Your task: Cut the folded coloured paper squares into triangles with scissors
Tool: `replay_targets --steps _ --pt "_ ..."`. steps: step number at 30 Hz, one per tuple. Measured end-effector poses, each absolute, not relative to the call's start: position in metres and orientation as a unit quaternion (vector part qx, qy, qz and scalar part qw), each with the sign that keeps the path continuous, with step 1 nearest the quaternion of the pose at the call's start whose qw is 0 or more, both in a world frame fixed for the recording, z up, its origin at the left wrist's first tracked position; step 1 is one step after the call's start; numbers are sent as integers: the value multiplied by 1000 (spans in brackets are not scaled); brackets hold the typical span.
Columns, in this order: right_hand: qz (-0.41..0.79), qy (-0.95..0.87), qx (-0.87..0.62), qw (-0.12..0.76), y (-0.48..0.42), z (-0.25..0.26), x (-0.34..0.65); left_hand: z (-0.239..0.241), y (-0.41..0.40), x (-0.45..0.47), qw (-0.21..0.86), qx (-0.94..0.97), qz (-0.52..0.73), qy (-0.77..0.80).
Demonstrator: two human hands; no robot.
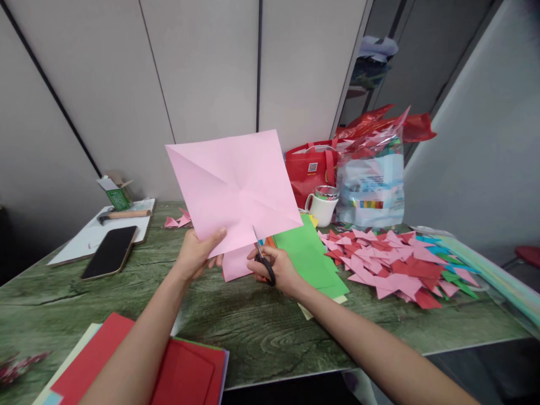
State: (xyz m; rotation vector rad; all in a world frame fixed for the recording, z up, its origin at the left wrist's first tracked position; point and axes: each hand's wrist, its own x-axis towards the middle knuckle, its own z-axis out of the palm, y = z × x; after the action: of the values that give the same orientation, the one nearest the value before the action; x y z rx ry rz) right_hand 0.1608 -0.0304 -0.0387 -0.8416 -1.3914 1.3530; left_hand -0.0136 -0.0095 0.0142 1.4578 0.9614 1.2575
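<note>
A square sheet of pink paper (242, 185) with creases crossing at its centre is held up above the table. My left hand (198, 252) pinches its lower left corner, thumb in front. In my right hand (276, 264) is a pair of scissors (264, 261) with dark handles, fingers wrapped round them. The blades point upward at the sheet's lower edge; whether they cut into it I cannot tell. Behind and below lies another piece of pink paper (237, 263), partly hidden by the sheet. Green paper (310, 259) lies just right of my right hand.
A heap of pink and red paper pieces (392, 264) covers the right side. Behind stand a white mug (323, 205), a red bag (301, 174) and a plastic bag (371, 185). Leftward lie a phone (110, 252) and a hammer (126, 214). Red paper (189, 371) is stacked nearest me.
</note>
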Motion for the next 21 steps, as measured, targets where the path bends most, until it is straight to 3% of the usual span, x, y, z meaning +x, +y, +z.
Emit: replay_targets --steps 21 --pt "556 -552 -339 520 -32 -35 160 16 -14 -12 470 632 470 399"
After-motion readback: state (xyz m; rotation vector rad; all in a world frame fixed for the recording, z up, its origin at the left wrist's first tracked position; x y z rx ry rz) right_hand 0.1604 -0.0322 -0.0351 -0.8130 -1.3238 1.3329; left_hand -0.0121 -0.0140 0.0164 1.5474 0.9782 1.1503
